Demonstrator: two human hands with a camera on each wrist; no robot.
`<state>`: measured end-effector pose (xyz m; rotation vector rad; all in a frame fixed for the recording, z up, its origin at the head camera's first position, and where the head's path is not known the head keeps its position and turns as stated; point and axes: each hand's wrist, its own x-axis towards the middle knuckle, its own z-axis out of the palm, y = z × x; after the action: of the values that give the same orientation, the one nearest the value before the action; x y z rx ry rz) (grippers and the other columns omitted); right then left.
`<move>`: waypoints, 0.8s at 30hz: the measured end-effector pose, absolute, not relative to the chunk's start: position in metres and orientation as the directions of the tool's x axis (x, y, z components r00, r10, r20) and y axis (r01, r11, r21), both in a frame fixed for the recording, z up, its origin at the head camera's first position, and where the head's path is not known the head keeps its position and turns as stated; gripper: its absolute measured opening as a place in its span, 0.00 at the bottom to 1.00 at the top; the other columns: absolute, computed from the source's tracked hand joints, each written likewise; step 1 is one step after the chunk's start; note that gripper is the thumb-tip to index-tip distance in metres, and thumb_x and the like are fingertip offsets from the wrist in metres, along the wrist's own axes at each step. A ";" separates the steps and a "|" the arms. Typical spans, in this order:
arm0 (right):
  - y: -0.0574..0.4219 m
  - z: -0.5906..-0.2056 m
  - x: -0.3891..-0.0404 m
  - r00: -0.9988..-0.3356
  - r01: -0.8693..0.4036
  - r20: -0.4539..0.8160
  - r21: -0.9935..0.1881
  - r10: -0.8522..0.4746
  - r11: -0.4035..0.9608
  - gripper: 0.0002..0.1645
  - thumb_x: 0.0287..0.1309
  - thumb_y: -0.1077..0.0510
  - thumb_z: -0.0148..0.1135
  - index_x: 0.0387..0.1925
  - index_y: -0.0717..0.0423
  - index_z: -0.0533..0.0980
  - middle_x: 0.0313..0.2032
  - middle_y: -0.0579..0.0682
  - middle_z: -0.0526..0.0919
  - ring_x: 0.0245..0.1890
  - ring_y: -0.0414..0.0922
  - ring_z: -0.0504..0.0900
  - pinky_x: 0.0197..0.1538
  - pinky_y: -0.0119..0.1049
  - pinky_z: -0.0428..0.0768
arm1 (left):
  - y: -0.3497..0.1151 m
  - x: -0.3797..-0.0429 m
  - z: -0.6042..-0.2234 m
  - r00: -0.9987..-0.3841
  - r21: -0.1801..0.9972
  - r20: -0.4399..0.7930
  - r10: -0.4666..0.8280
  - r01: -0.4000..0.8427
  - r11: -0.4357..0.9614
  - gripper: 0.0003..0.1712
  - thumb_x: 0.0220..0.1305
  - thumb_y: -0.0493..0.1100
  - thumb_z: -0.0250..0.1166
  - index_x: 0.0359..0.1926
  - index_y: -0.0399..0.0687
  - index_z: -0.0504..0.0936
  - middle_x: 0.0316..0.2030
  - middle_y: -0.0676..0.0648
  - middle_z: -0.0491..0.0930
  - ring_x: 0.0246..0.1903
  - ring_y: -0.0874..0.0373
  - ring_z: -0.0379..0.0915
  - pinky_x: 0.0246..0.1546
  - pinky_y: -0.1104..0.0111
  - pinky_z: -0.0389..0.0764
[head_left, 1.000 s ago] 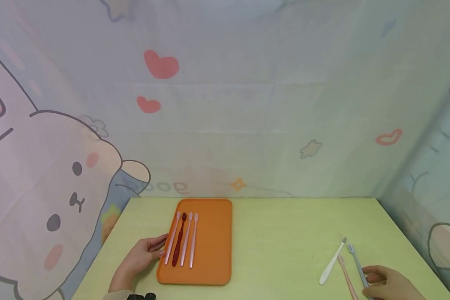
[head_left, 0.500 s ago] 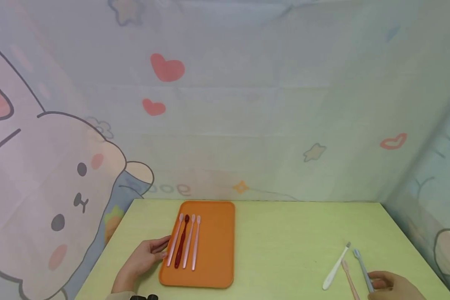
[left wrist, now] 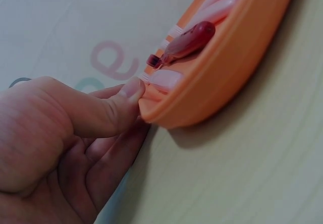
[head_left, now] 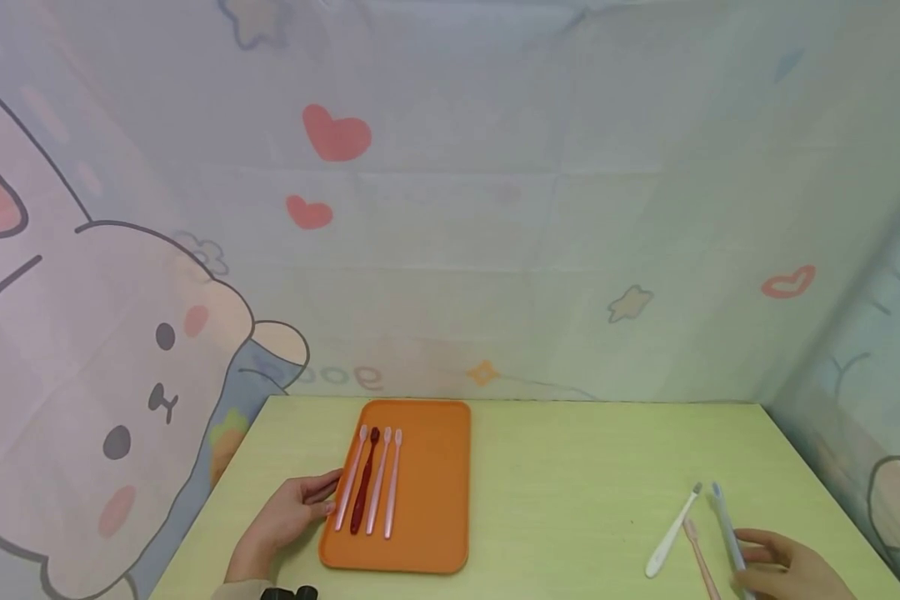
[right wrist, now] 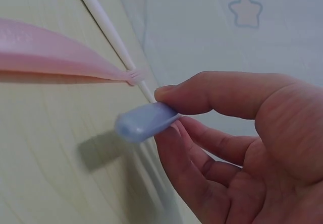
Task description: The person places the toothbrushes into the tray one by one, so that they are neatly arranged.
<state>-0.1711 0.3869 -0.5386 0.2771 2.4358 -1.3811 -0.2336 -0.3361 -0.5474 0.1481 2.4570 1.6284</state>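
My left hand (head_left: 288, 517) pinches the left rim of an orange tray (head_left: 431, 492), thumb on top and fingers below the edge, as the left wrist view shows. On the tray's left half lie a dark red toothbrush (head_left: 361, 500) and several pink toothbrushes (head_left: 390, 500), side by side. At the right, my right hand (head_left: 787, 567) pinches a blue-grey toothbrush (head_left: 727, 525) between thumb and fingers. Its handle end (right wrist: 144, 123) is lifted above the table in the right wrist view, casting a shadow. To its left lie a peach-pink toothbrush (head_left: 699, 554) and a white toothbrush (head_left: 671, 533).
The pale yellow-green table (head_left: 555, 492) spreads between the tray and the loose toothbrushes. A printed cloth backdrop (head_left: 495, 208) rises behind the table's back edge and along both sides.
The blue-grey toothbrush has come up off the table in my right hand, its head shifting slightly. The left hand stays on the tray rim. The whole head view has shifted slightly.
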 end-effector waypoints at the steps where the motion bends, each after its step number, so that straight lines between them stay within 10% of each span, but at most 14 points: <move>1: 0.386 -0.538 -0.171 -0.930 0.316 -0.367 -0.802 0.000 0.508 0.49 0.63 0.58 0.76 0.72 0.82 0.61 0.50 0.64 0.87 0.48 0.54 0.88 0.44 0.43 0.89 | -0.336 -0.234 -0.547 -0.978 0.920 -0.103 0.184 -0.023 0.392 0.32 0.72 0.27 0.66 0.74 0.27 0.71 0.70 0.29 0.73 0.69 0.36 0.72 0.63 0.59 0.81; 24: 0.344 -0.518 -0.173 -0.956 0.227 -0.281 -0.892 -0.087 0.391 0.52 0.69 0.55 0.73 0.79 0.73 0.55 0.58 0.63 0.82 0.52 0.50 0.87 0.50 0.46 0.90 | -0.340 -0.231 -0.544 -0.960 0.955 -0.105 0.259 -0.025 0.295 0.33 0.74 0.29 0.65 0.75 0.23 0.67 0.74 0.25 0.66 0.72 0.32 0.65 0.61 0.67 0.82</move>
<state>-0.1730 0.3442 -0.5185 0.1225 2.3709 -1.5870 -0.2313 -0.3396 -0.5440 0.2144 2.3239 1.7211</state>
